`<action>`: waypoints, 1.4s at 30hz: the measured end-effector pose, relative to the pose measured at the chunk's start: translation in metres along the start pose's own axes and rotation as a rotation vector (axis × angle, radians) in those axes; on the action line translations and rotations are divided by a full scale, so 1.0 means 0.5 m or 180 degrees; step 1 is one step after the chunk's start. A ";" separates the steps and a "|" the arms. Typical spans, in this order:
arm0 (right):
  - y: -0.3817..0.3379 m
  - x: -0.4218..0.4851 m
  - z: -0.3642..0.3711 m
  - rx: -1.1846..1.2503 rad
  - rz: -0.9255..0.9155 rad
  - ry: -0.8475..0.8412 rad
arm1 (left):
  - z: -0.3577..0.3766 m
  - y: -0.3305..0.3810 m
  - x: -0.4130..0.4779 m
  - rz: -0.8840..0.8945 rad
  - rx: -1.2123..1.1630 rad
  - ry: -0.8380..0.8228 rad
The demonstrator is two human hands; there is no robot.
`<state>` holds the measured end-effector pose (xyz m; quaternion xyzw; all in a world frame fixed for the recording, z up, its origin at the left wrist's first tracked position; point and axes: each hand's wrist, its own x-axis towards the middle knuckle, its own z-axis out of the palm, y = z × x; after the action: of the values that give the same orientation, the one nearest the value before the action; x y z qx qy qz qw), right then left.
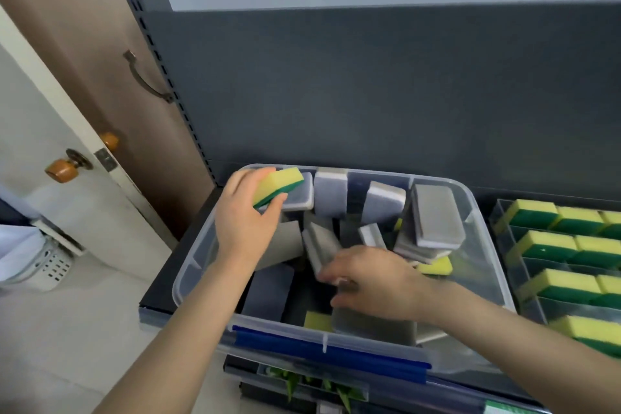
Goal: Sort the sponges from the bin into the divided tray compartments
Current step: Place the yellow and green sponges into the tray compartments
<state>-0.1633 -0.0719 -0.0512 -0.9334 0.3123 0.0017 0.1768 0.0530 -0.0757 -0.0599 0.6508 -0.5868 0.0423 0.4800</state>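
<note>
Single head-worn wide-angle view, facing forward and down, close above the clear bin (195, 265). Bin sits lower centre. Divided tray (496, 212) is cropped at the right edge, door (40, 111) far left, grey back panel (369, 84) across the top.

the left grip (242, 215) and the right grip (373, 279) were bare hands on bare arms (181, 333), uncovered all the way.
</note>
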 end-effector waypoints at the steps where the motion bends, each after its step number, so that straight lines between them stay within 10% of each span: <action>1: -0.005 0.001 0.007 0.0010 0.0027 -0.0298 | 0.001 0.001 0.001 0.0035 -0.0009 -0.0017; 9: -0.005 -0.004 -0.011 0.0222 0.0003 -0.0877 | -0.005 -0.011 0.003 -0.0089 0.0034 -0.0094; 25: 0.039 0.096 -0.089 0.0268 0.0477 0.1526 | -0.008 -0.012 -0.002 0.0011 0.0104 -0.0117; 34: -0.008 0.033 0.037 0.0242 -0.0189 -0.1149 | -0.006 -0.010 -0.003 0.0000 0.0086 -0.0223; 42: 0.005 0.032 0.065 0.0085 -0.0372 -0.1516 | -0.007 -0.008 -0.003 0.0029 0.0075 -0.0244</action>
<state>-0.1483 -0.0725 -0.0844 -0.9207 0.2073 0.2074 0.2576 0.0574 -0.0728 -0.0611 0.6549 -0.6071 0.0265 0.4493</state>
